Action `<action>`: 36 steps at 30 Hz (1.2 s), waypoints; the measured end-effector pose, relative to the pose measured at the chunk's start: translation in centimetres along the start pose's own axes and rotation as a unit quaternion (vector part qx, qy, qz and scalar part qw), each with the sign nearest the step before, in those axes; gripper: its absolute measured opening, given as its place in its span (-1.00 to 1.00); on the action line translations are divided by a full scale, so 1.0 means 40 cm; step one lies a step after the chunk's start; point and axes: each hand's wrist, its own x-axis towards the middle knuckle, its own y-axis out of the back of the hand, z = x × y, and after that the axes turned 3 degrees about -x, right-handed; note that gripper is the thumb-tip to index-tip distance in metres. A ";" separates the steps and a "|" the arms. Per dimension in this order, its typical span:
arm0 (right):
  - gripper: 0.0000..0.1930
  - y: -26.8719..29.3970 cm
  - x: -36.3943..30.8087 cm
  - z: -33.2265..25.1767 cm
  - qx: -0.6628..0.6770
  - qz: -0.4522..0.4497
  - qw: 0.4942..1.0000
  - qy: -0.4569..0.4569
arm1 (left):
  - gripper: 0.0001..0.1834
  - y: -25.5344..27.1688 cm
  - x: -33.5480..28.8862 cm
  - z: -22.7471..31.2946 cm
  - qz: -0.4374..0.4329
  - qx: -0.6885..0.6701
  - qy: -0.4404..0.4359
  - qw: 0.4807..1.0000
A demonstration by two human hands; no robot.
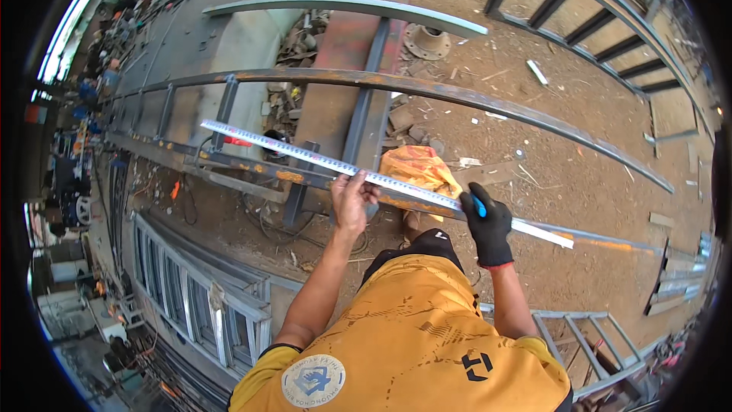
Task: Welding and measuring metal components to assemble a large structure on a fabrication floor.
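A long, straight metal ruler with printed graduations lies slantwise along the near rail of a rusty steel ladder-like frame. My bare left hand is closed at the ruler's middle, with fingertips on its edge. My right hand, in a black glove with a red cuff, is closed around a blue pen-like thing, whose tip I cannot make out. That hand also sits over the ruler, whose right end sticks out beyond it. The frame's far rail runs roughly parallel beyond both hands.
An orange-yellow sack lies beyond the rail, between my hands. A pale metal bar and a round flange are farther off. Welded frames stand upper right and lower left. Scraps litter the dirt floor.
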 end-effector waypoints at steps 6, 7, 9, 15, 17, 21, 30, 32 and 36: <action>-0.58 -0.002 -0.093 -0.030 0.012 -0.074 0.996 -0.054 | -0.72 0.122 -0.156 0.020 -0.006 0.104 0.045 0.994; -0.58 -0.008 -0.094 -0.040 0.005 -0.101 0.992 -0.073 | -0.72 0.169 -0.177 -0.005 -0.007 0.115 0.040 0.993; -0.57 0.011 -0.117 -0.039 -0.007 -0.126 0.988 -0.089 | -0.72 0.259 -0.253 -0.065 0.022 0.131 0.039 0.990; -0.53 0.002 -0.132 0.058 0.179 -0.125 0.965 -0.147 | -0.81 0.440 -0.396 -0.334 0.098 0.199 0.112 0.969; -0.54 0.000 -0.132 0.046 0.207 -0.139 0.954 -0.166 | -0.82 0.561 -0.472 -0.453 0.136 0.246 0.071 0.957; -0.59 -0.042 -0.152 0.238 0.194 -0.002 0.968 -0.158 | -0.81 0.676 -0.595 -0.627 0.237 0.193 0.242 0.921; -0.47 0.131 -0.162 0.668 0.011 0.185 0.941 -0.284 | -0.80 0.801 -0.830 -0.785 0.351 0.161 0.335 0.859; -0.46 0.183 -0.129 0.642 -0.065 0.179 0.936 -0.295 | -0.80 0.774 -0.810 -0.758 0.348 0.159 0.323 0.865; -0.51 0.199 -0.111 1.029 -0.193 0.279 0.940 0.039 | -0.79 0.760 -0.662 -0.705 0.347 0.184 0.295 0.871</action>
